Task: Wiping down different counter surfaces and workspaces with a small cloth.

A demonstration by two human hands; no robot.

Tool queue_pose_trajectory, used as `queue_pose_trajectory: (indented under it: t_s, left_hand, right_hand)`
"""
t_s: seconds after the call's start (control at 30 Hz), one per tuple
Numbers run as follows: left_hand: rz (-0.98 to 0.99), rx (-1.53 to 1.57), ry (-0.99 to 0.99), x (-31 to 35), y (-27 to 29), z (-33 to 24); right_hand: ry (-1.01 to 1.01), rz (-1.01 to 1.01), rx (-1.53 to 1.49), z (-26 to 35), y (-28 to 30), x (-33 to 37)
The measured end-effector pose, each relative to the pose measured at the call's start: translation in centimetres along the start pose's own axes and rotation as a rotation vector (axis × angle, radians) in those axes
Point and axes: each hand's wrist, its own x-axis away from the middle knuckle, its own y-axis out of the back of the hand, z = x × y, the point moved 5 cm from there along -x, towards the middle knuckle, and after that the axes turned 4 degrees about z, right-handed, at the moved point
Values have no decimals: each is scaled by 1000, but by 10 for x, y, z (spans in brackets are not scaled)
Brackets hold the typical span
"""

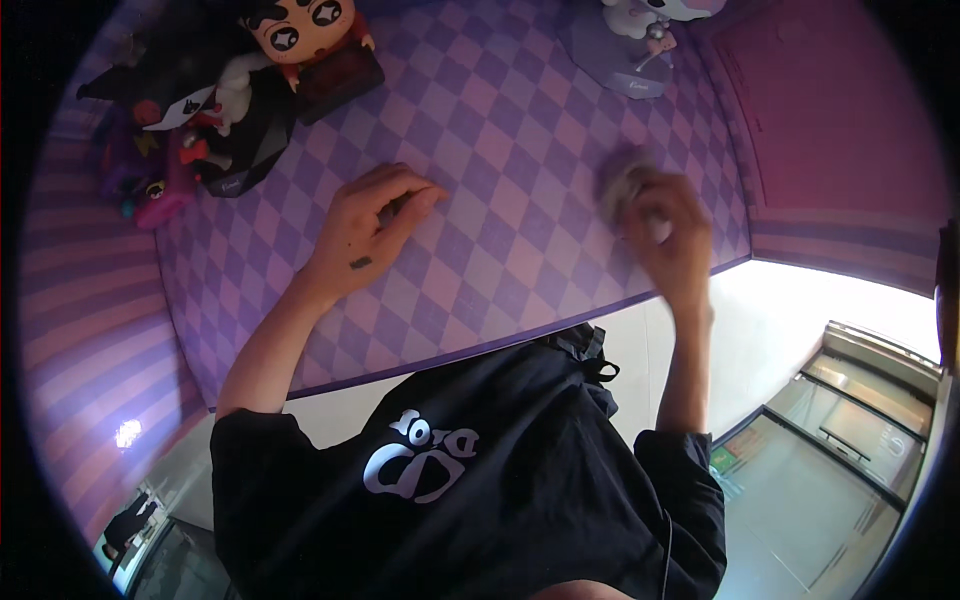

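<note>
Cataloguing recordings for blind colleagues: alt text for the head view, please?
The right hand holds a blurred grey object at a purple diamond-patterned surface; the left hand is loosely curled. Toy figurines stand toward the far side.

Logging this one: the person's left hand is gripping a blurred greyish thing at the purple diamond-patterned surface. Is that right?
Not quite: the hand is wrong. In the head view it is the right hand that is gripping the blurred greyish thing at the purple diamond-patterned surface.
</note>
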Motion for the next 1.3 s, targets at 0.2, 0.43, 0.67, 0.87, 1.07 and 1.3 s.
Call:
queue_pose_trajectory:
  t_s: [0.2, 0.43, 0.67, 0.87, 1.07, 1.3]
  left_hand:
    - [-36, 60, 50, 0, 0, -1]
    - [-214, 304, 112, 6, 4, 8]
    - [-356, 461, 81, 4, 14, 18]
    - [-614, 592, 97, 7, 26, 30]
    - [-707, 676, 139, 12, 26, 25]
    - [-679, 680, 103, 6, 30, 28]
  right_hand:
    - [282, -12, -22, 60, -53, -42]
    - [383, 251, -42, 98, -85, -35]
    - [219, 44, 105, 83, -99, -116]
    - [574, 45, 258, 144, -140, -60]
    - [622, 418, 11, 121, -108, -45]
    - [541, 62, 145, 113, -141, -111]
